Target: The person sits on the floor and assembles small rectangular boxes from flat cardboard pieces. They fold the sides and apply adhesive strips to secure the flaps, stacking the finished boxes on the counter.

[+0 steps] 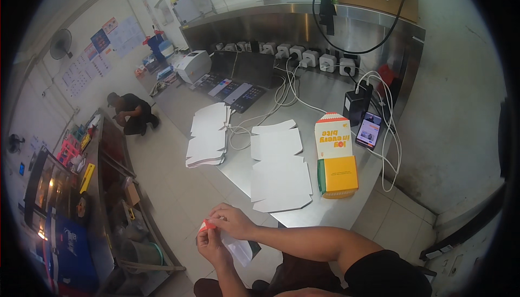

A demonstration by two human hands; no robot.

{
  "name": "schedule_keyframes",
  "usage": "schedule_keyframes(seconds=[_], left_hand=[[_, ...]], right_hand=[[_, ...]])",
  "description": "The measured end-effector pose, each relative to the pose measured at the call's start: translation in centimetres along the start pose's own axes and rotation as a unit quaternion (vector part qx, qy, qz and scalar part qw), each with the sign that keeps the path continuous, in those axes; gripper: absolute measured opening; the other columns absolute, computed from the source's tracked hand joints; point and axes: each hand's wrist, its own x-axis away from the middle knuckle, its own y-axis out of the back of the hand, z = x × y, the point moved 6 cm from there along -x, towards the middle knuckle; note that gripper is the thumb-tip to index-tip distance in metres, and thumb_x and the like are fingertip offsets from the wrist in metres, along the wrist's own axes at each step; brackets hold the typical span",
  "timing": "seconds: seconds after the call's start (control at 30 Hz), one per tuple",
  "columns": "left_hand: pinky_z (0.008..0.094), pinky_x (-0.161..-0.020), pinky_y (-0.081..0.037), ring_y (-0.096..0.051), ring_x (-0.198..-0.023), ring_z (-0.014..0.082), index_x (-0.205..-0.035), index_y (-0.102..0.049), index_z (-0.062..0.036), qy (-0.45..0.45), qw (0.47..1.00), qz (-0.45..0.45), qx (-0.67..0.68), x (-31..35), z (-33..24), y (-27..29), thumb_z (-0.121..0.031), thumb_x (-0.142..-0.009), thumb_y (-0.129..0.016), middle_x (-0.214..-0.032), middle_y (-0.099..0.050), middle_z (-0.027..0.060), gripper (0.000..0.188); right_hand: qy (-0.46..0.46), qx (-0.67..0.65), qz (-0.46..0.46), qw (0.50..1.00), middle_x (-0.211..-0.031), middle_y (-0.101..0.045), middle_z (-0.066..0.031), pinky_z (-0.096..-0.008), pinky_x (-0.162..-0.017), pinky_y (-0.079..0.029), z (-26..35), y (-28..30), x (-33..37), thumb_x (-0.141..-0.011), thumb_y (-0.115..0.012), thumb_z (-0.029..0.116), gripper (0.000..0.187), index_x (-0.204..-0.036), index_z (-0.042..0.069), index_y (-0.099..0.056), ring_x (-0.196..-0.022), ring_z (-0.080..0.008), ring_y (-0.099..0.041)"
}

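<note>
Below the table's front edge, my left hand [212, 248] and my right hand [234, 222] are close together. Both have their fingers closed on a paperboard food box [238, 250] with a red-and-white flap and a pale panel; its full shape is hidden by the hands. On the steel table [331, 217], a pile of flat white box blanks [281, 183] lies nearest my right hand. Another stack of blanks [207, 134] sits farther left. A folded yellow-and-green food box [340, 175] stands at the right with its printed lid raised.
Beyond the blanks are a laptop [238, 75], a white label printer [194, 66] and a row of white charger plugs [310, 57]. A phone [368, 131] and loose white cables lie at the right. Someone [133, 114] crouches on the floor at the far left, near a counter.
</note>
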Motion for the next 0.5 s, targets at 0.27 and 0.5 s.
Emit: schedule_keyframes(seconds=[0.27, 0.5], left_hand=[[0.0349, -0.098, -0.054, -0.066, -0.106, 0.0202, -0.113, -0.059, 0.0007, 0.005, 0.999, 0.010, 0.047, -0.11, 0.00, -0.08, -0.015, -0.100, -0.068, -0.115, -0.067, 0.0130, 0.022], [0.0332, -0.094, -0.054, -0.065, -0.107, 0.0186, -0.115, -0.060, -0.0009, 0.012, 0.995, -0.004, 0.100, -0.04, 0.01, 0.16, -0.012, -0.099, -0.068, -0.113, -0.066, 0.0097, 0.021]], right_hand=[[-0.004, -0.039, 0.027, 0.999, -0.116, -0.065, -0.0126, -0.0342, -0.093, -0.050, 0.18, -0.23, -0.21, -0.098, -0.064, 0.025, 0.027, -0.102, 0.000, -0.074, -0.108, -0.0228, -0.063], [0.003, -0.036, 0.059, 0.998, -0.112, -0.065, -0.0114, -0.0337, -0.091, -0.050, 0.34, -0.51, -0.16, -0.098, -0.065, 0.024, 0.025, -0.102, 0.000, -0.073, -0.103, -0.0215, -0.063]])
